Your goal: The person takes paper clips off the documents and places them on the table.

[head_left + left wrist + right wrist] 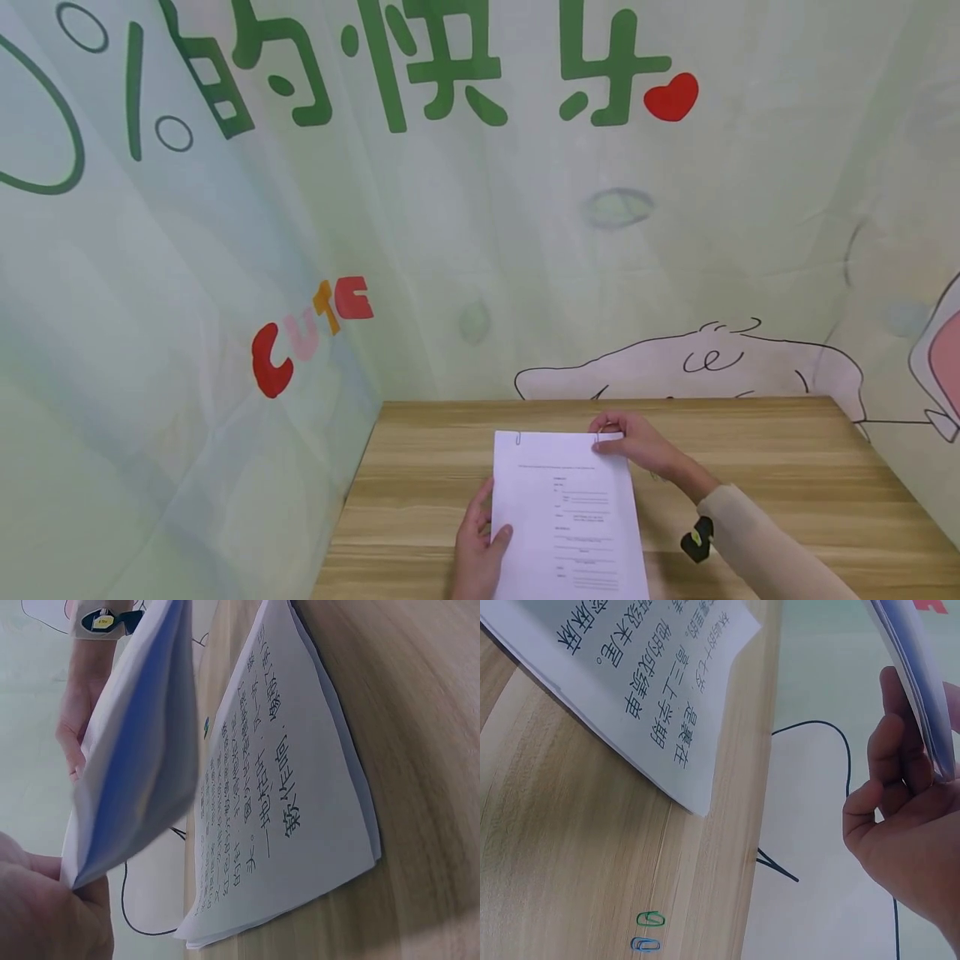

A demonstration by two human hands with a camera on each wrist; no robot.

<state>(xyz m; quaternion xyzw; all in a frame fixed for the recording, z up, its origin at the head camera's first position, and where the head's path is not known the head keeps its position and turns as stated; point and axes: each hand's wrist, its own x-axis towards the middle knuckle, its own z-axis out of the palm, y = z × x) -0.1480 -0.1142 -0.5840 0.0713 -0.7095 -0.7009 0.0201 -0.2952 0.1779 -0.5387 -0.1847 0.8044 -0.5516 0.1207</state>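
A stack of white printed sheets is held up off the table, its page of text lines facing me. Along its left edge my left hand grips it, thumb in front and fingers behind. My right hand pinches the top right corner, beside a paper clip on the top edge. Another paper clip sits near the top left corner. In the right wrist view, curled fingers of the right hand lie against the sheets. The left wrist view shows the left thumb and fingers at a lower corner.
Another stack of sheets with large Chinese text lies on the wooden table, below the held one. A green paper clip and a blue paper clip lie on the wood. A printed curtain hangs behind and at the sides.
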